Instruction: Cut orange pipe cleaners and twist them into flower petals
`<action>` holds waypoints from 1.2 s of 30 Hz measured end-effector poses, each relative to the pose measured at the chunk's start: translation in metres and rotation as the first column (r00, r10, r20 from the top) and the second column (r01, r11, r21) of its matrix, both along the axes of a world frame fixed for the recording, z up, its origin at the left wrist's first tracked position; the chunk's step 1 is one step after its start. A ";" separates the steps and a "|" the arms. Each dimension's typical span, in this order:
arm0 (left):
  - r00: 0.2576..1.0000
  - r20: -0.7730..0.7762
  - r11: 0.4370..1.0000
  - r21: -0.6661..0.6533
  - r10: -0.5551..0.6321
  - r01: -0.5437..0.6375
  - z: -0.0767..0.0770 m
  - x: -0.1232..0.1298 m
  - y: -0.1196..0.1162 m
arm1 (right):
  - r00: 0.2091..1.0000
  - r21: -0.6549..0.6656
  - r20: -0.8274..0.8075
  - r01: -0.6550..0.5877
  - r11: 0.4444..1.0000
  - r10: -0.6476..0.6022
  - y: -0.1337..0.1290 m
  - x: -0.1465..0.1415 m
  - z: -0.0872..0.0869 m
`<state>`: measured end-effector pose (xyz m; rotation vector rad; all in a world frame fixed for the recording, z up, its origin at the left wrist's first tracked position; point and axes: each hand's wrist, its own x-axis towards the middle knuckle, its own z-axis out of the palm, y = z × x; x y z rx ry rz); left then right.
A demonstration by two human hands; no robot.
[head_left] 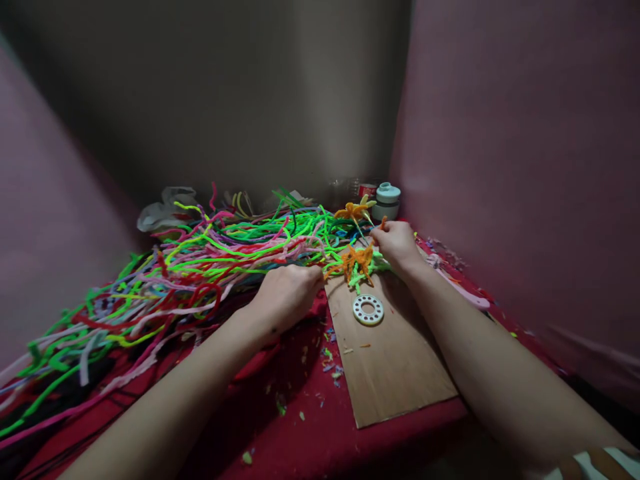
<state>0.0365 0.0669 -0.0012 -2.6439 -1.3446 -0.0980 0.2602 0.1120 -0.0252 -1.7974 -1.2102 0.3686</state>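
My left hand [293,293] is closed, its fingertips pinched at the left edge of the wooden board [400,373]. A short bit of orange pipe cleaner [331,272] shows right at those fingertips. Across the board, my right hand [397,245] is closed too, with an orange pipe cleaner end [383,222] sticking up from its pinch. Between the hands lies a cluster of bent orange pipe cleaners [357,261] with light green ones [356,279]. Just in front of it rests a white ring with holes [369,310]. Orange pipe cleaner flowers [354,211] on thin stems stand behind.
A large heap of colourful pipe cleaners [240,247] spreads over the red cloth [300,400] at left. A lidded jar [387,200] and a plastic bag [165,208] stand at the back. Something pink [470,297] lies right of the board. Fuzz scraps [330,353] are scattered about.
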 end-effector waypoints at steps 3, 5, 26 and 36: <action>0.955 0.296 0.997 -0.075 0.001 0.022 0.005 -0.005 0.004 | 0.979 0.081 -0.197 -0.040 0.996 0.056 -0.003 -0.003 0.006; 0.884 0.467 0.993 -0.099 -0.003 0.056 0.007 -0.006 0.005 | 0.846 0.134 -0.491 -0.161 0.978 0.207 -0.009 -0.011 0.010; 0.844 0.530 0.856 -0.396 -0.082 0.332 0.000 -0.011 -0.031 | -0.168 0.417 -0.909 -0.385 0.823 0.382 -0.041 -0.059 0.016; 0.907 0.287 0.833 -0.378 -0.309 0.404 0.005 -0.029 -0.049 | -0.042 0.364 -0.929 -0.272 0.891 0.367 -0.031 -0.035 0.020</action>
